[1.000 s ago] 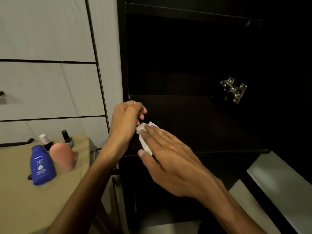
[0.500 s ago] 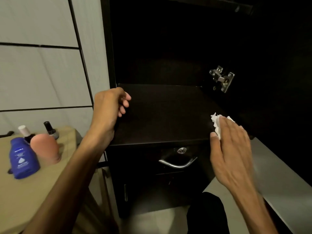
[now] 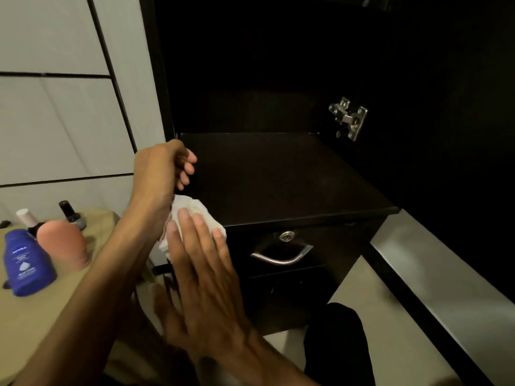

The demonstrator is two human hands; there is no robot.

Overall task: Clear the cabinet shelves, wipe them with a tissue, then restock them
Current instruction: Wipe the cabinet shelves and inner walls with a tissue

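Where the dark wooden cabinet (image 3: 278, 65) stands open, its bare black shelf (image 3: 278, 176) fills the middle of the view, running from the left side wall back to the shadowed rear panel and forward to a straight front edge. Nearly all of that shelf surface lies uncovered, with free room from the centre across to the right corner. Along the right, the open cabinet door (image 3: 446, 288) shows a pale inner face with a dark border, and a metal hinge (image 3: 348, 118) sits on the right inner wall above the shelf. Below the front edge is a black drawer front (image 3: 292, 274) with a curved chrome handle (image 3: 281, 256) and a round lock (image 3: 287, 235) just above it. To the left, a beige table (image 3: 41, 316) stands against a pale panelled wall (image 3: 55, 121).

The right hand (image 3: 206, 280) lies flat with fingers straight and slightly spread, pressing a crumpled white tissue (image 3: 192, 215) at the front left corner of the shelf; the tissue hangs partly over the front edge. The left hand (image 3: 161, 171) hovers just above and behind it near the cabinet's left wall, fingers loosely curled and holding nothing, its wrist touching the tissue's left side.

On the table stand a blue lotion bottle (image 3: 25, 263), a rounded peach-coloured container (image 3: 62, 246) just beside it, and behind them a white-capped small bottle (image 3: 26, 218) and a black-capped small bottle (image 3: 71, 214).
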